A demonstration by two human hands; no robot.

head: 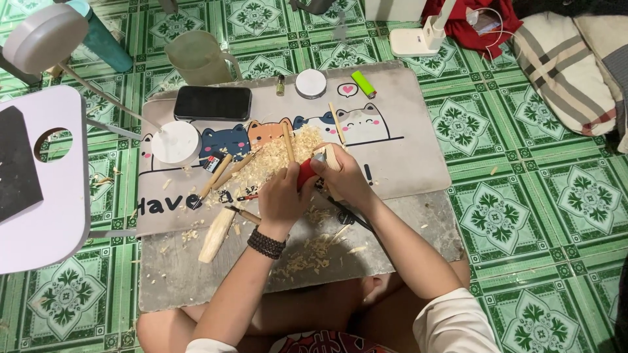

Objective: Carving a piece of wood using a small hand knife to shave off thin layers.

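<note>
One camera only, worn on the head, looks steeply down and slightly forward from above the seated person's lap. It sits fairly near the mat (405,124) on the green tiled floor (536,216), which fills the middle. Knees lie at the near edge, a striped cushion (562,65) far right.

Pale raw wood shavings (288,157), glossy green floor tiles (536,209)

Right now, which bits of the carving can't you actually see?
Head view only:
- Blade of the red-handled knife: covered by the left hand and right hand.
- Wood piece: mostly behind the right hand's fingers.
- Small bottle: too small to identify.
</note>
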